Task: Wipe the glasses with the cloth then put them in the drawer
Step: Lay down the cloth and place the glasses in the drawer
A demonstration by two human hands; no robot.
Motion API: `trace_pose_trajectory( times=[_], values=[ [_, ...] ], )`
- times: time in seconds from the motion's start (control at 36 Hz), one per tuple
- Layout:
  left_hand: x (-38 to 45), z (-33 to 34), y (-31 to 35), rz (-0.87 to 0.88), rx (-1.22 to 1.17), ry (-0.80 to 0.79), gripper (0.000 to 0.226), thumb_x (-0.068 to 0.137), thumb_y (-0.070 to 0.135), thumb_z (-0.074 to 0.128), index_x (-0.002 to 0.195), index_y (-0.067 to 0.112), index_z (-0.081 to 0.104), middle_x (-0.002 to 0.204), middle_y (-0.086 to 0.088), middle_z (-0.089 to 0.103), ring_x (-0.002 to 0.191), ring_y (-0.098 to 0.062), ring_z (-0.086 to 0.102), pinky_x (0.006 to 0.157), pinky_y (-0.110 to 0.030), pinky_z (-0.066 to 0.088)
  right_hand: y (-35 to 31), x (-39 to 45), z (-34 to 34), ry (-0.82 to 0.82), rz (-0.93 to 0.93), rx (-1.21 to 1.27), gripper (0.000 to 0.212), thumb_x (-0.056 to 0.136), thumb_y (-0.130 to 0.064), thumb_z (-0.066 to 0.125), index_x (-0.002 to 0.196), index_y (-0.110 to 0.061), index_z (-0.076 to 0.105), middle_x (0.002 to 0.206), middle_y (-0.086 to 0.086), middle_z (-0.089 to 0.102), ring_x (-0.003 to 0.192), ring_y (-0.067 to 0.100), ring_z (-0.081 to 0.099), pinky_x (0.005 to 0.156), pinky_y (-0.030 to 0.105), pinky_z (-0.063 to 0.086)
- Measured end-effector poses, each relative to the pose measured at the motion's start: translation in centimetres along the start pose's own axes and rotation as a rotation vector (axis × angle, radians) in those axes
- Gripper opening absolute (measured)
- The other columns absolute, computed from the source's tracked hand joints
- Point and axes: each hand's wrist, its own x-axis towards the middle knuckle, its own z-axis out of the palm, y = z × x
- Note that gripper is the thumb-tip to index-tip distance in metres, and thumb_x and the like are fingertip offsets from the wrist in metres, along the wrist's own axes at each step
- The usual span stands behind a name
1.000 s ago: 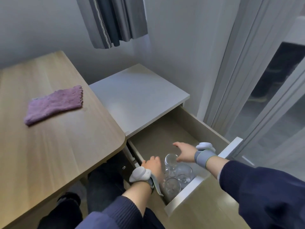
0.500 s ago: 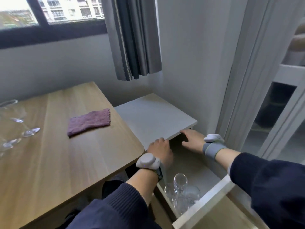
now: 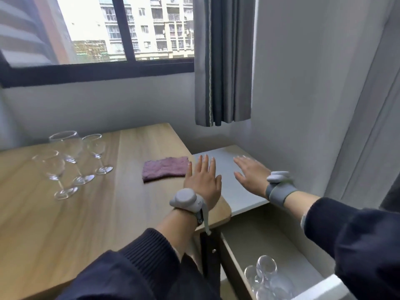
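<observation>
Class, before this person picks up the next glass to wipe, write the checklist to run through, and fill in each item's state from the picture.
1. Left hand free, fingers straight: ok.
2. Right hand free: ok.
3. Cloth lying flat on the table, beside the left hand: ok.
4. Three glasses upright on the table, waiting: ok.
5. Drawer open, with glasses in it: ok.
6. Room in the drawer for three more: cannot tell.

We see through one head-worn camera, looking forward and down from close above our left hand (image 3: pixel 202 182) and right hand (image 3: pixel 251 177), window (image 3: pixel 121 31) far beyond their fingertips.
</observation>
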Motion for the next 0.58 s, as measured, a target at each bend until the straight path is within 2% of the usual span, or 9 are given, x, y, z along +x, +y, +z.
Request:
trace_pose_trajectory(
  times=[0.42,0.5,0.58],
  values=[
    [-3.7,1.6,-15.5,-0.209,0.186,-0.004,0.057,0.103,0.039,0.014,0.154,0.02,-0.004,0.162,-0.005,-0.007,0.148,-0.02,-0.011,0.119,-0.045,-0.006,-15.7,4.5,5.0,-0.121,-0.285,-0.029,0.059,0.102,-0.039,0.026,0.154,-0.018,0.005,0.161,0.0,0.003,0.148,0.015,0.001,0.119,0.036,0.0],
    [-5.3,2.8,-18.9,-0.3,0.146,-0.045,0.057,0.102,0.039,0.019,0.154,0.025,-0.001,0.162,-0.004,-0.006,0.148,-0.018,-0.009,0.118,-0.045,-0.004,-18.6,4.7,6.8,-0.143,-0.342,-0.008,0.059,0.102,-0.04,0.023,0.154,-0.018,0.004,0.161,-0.001,0.002,0.148,0.014,-0.001,0.119,0.037,-0.002],
    [-6.4,3.6,-21.7,-0.508,-0.029,-0.053,0.057,0.101,0.038,0.023,0.154,0.027,0.006,0.162,-0.004,0.001,0.149,-0.018,-0.003,0.119,-0.045,-0.002,-21.1,5.5,8.0,-0.132,-0.38,0.034,0.059,0.102,-0.041,0.023,0.153,-0.02,0.005,0.161,-0.002,0.003,0.148,0.013,-0.001,0.118,0.035,-0.003]
  ],
)
